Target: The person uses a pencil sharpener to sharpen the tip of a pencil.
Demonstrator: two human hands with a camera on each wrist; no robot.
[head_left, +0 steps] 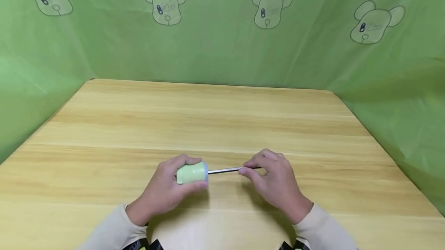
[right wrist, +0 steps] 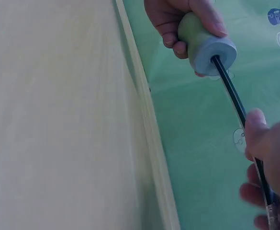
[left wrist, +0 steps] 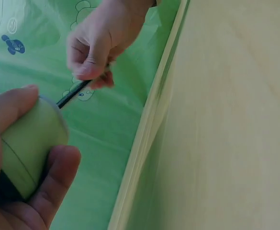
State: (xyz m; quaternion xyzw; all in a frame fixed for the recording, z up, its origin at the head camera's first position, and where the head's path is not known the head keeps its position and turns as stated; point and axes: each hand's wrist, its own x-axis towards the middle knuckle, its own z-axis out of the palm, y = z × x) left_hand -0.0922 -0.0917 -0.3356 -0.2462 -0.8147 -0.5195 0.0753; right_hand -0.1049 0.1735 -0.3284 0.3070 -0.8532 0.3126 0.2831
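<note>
My left hand (head_left: 162,189) grips a small light-green pencil sharpener (head_left: 190,173), fingers along its far side and thumb along its near side. The sharpener's blue-grey end face (right wrist: 219,53) points to the right, toward my other hand. A dark pencil (head_left: 223,170) sits with one end in the round hole of that face. My right hand (head_left: 277,180) pinches the pencil between thumb and forefinger, some way out from the sharpener. Toward its far end, a silvery band (right wrist: 272,215) shows in the right wrist view. The pencil tip is hidden inside the sharpener.
Both hands are over the near middle of a light wooden table (head_left: 222,122). Green sheeting (head_left: 219,53) with mouse-like head drawings stands behind the table and along both sides.
</note>
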